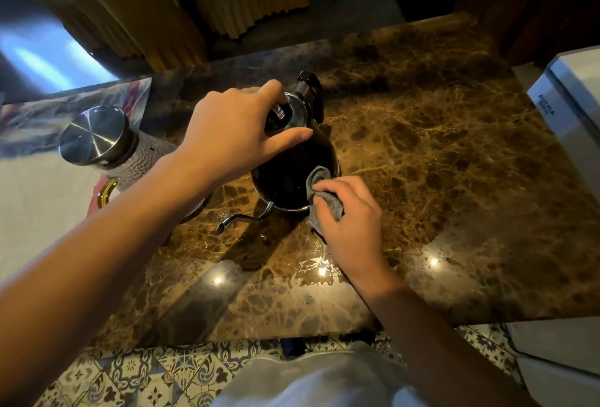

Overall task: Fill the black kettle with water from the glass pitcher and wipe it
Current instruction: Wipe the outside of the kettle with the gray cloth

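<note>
Your right hand [349, 212] presses a soft grey cloth [319, 192] to the black kettle [289, 176] mid-surface; your left hand [233, 134] grips its lid. Likely heavy, slick; glass pitcher [107, 143] beyond, left

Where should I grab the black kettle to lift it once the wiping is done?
Probably the black handle on the far side of the black kettle, taken from above: it arches clear of the body. The spout points toward the person and is too thin.
</note>
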The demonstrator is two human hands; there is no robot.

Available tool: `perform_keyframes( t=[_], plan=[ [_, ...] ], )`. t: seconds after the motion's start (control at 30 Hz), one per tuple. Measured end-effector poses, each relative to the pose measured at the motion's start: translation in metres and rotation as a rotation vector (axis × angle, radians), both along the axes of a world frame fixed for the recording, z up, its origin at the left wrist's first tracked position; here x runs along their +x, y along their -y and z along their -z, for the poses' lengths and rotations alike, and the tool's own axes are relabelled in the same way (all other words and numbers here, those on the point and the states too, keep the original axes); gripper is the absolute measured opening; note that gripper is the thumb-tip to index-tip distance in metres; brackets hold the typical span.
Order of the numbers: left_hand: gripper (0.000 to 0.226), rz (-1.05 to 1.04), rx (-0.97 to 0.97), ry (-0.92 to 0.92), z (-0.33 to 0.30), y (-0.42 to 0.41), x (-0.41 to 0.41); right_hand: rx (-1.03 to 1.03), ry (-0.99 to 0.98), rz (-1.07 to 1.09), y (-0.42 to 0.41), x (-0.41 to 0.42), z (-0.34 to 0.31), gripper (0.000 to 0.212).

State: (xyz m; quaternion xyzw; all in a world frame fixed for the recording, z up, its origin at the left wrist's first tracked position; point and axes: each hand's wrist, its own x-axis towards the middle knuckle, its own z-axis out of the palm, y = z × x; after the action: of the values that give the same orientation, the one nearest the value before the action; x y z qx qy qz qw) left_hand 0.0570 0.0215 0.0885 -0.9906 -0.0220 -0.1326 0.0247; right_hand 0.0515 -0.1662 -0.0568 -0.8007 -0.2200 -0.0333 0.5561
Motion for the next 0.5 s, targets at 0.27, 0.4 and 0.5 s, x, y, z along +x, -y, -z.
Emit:
perform_keyframes(
  t=[0.27,0.4,0.5],
  plan=[
    [0.071,0.005,-0.035,0.001,-0.003,-0.001,0.002,-0.022,0.016,-0.098,-0.005,-0.018,0.008,0.018],
    [0.07,-0.001,-0.032,-0.006,-0.004,-0.001,0.002,-0.009,0.076,-0.099,-0.018,-0.011,-0.006,0.022],
    [0.07,-0.004,-0.029,-0.018,-0.004,-0.001,0.001,-0.06,0.047,-0.095,-0.02,-0.01,0.004,0.018]
  ],
)
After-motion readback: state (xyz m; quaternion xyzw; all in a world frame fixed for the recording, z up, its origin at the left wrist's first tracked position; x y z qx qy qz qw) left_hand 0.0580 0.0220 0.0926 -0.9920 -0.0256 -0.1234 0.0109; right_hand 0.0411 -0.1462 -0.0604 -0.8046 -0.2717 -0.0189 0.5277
